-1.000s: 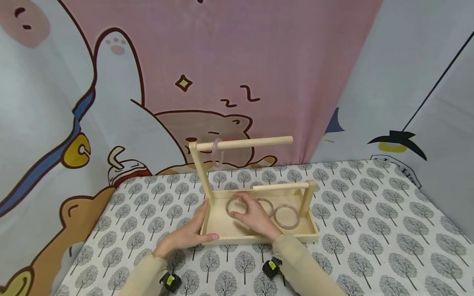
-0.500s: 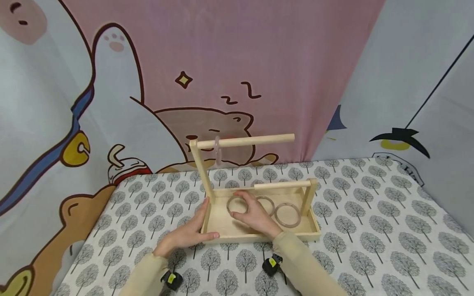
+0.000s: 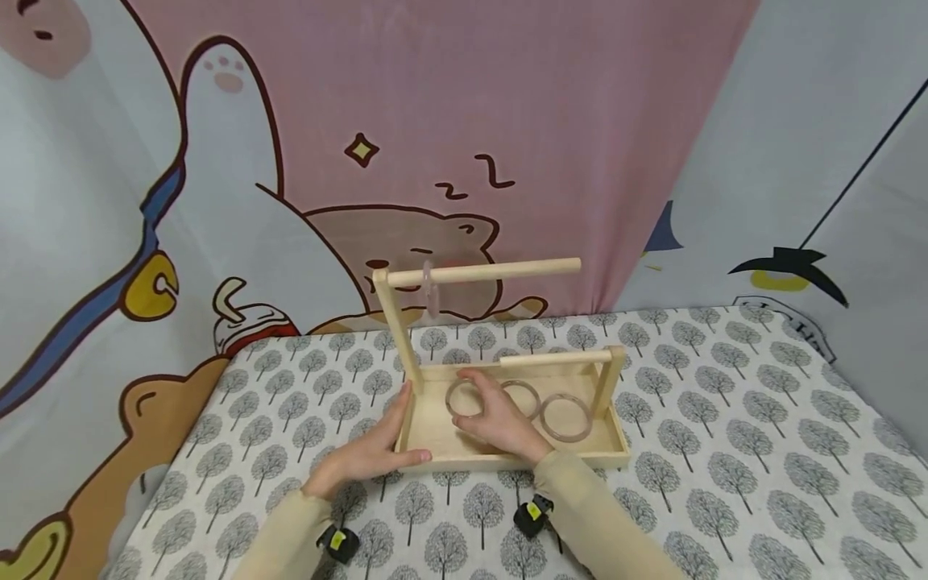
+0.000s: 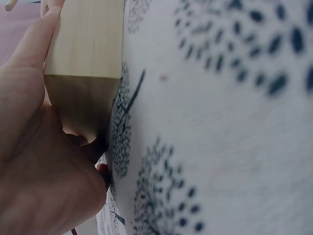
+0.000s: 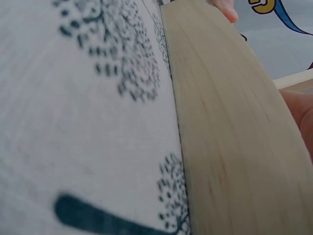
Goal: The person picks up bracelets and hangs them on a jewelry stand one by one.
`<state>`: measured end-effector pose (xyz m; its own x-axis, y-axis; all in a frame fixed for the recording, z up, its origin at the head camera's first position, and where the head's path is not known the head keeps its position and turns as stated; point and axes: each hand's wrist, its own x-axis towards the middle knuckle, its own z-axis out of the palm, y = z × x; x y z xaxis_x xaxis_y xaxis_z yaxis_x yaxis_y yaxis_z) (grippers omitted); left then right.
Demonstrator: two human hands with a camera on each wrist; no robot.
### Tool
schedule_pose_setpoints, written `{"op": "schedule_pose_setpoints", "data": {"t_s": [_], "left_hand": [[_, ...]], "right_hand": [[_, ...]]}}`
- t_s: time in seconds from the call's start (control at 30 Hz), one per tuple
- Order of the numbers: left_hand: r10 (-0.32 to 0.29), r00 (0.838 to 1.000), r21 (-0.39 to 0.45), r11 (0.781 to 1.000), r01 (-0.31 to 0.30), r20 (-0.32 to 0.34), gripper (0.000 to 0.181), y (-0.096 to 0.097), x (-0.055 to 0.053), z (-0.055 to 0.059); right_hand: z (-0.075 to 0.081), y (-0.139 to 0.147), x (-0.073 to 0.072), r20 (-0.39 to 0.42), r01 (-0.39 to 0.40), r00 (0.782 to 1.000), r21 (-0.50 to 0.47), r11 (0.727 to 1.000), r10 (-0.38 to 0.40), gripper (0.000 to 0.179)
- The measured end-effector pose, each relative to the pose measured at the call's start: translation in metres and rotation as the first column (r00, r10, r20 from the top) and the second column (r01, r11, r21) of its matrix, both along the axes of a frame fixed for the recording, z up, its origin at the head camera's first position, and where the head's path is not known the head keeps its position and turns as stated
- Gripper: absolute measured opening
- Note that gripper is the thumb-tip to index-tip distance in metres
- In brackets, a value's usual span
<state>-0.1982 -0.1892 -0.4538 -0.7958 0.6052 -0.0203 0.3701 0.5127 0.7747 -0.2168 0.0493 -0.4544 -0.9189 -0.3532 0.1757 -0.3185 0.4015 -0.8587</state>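
A pale wooden display stand has a tray base [image 3: 455, 464], a tall left arm [image 3: 482, 275] and a lower right arm [image 3: 554, 358]. My left hand [image 3: 373, 453] grips the tray's front left corner, thumb on the front wall, fingers along the left side. The left wrist view shows this hand [image 4: 44, 161] around the wooden corner. Inside the tray, my right hand [image 3: 502, 415] pinches a translucent bangle [image 3: 448, 400] between thumb and fingers. Beside it lie a second bangle [image 3: 537, 393], partly behind the hand, and a third bangle [image 3: 568, 439]. Another bangle [image 3: 433, 303] hangs on the tall arm.
A tablecloth [image 3: 725, 475] printed with grey trees lies under the stand. Behind the table hangs a pink and white cartoon curtain [image 3: 580, 121]. The tall arm's free end points right, and the lower arm's free end points left, both above the tray.
The bangle hanging on the tall arm has turned a little and looks more edge-on. Both hands keep their places on the tray and the bangle. The head view has shifted slightly.
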Motion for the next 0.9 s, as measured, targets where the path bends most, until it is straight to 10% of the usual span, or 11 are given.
{"op": "schedule_pose_setpoints", "data": {"t_s": [0.9], "left_hand": [[-0.009, 1.0, 0.033, 0.999, 0.008, 0.013, 0.109, 0.0016, 0.001, -0.0017]], "right_hand": [[-0.0033, 0.0029, 0.0028, 0.002, -0.147, 0.989, 0.035, 0.989, 0.147, 0.067]]}}
